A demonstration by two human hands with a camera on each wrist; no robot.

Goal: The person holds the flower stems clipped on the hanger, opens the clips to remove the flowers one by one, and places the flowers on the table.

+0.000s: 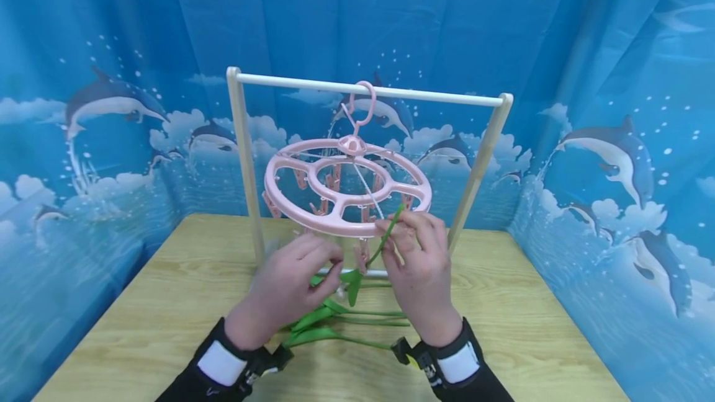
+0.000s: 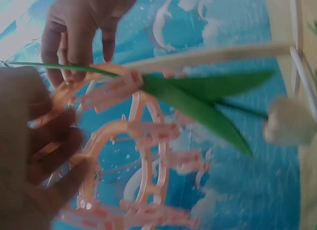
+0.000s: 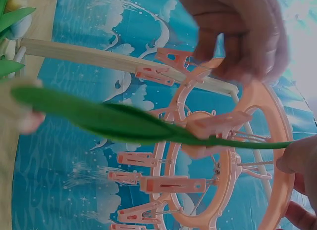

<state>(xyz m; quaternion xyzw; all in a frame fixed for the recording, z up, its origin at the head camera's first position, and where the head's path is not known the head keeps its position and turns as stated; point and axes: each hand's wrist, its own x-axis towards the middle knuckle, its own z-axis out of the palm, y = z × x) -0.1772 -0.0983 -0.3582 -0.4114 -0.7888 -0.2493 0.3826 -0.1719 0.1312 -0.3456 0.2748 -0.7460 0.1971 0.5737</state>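
An artificial tulip (image 2: 198, 99) with green leaves and a pale bloom hangs head-down from a pink clothespin (image 2: 114, 91). That clothespin sits on its stem just above the leaves. My right hand (image 1: 419, 259) pinches the upper stem (image 1: 386, 234) beside the front rim of a round pink drying hanger (image 1: 329, 226). Left of the clothespin is my left hand (image 1: 296, 275), its fingers loosely bent with nothing visible between them. The right wrist view shows the left hand (image 3: 242, 37) by the hanger's rim, near another clothespin (image 3: 176, 57).
The hanger's hook (image 1: 365, 104) hangs over the bar (image 1: 436, 95) of a wooden stand (image 1: 480, 166). Several green-stemmed flowers (image 1: 318, 330) lie on the wooden table (image 1: 519, 321) below my hands. A dolphin-print curtain (image 1: 402, 11) surrounds the table's back and sides.
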